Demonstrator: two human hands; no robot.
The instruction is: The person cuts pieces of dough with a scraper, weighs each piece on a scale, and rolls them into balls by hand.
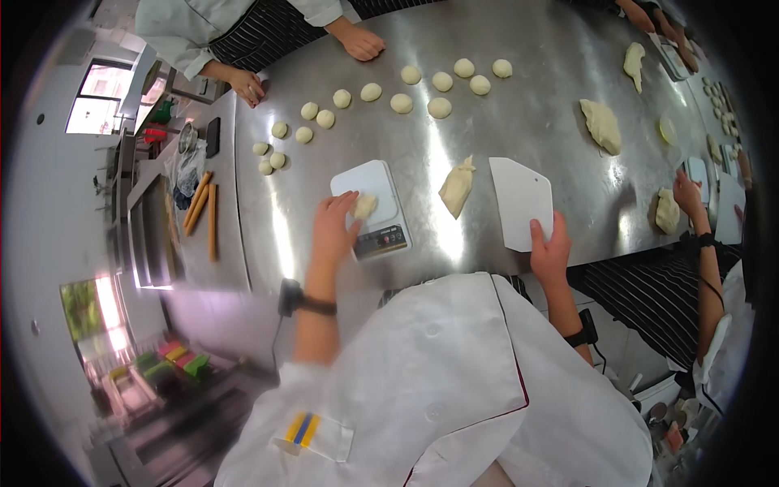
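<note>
On the left, my left hand [331, 229] reaches over a white digital scale [381, 180]. Its thumb and fingers close around a small piece of dough [365, 206] low over the scale's platform. A flat white dough scraper [519, 199] is gripped by its lower edge in my right hand [552, 247], thumb on top, the blade lying close over the steel table. Between the scale and the scraper rests a larger torn lump of dough [458, 188].
Several round dough balls [402, 103] form a loose band across the steel table [535, 105]. Another person's hands [357, 40] rest at the far edge. At right, a co-worker's hand [688, 193] is near a dough lump [668, 213]. Rolling pins [213, 221] lie on the left counter.
</note>
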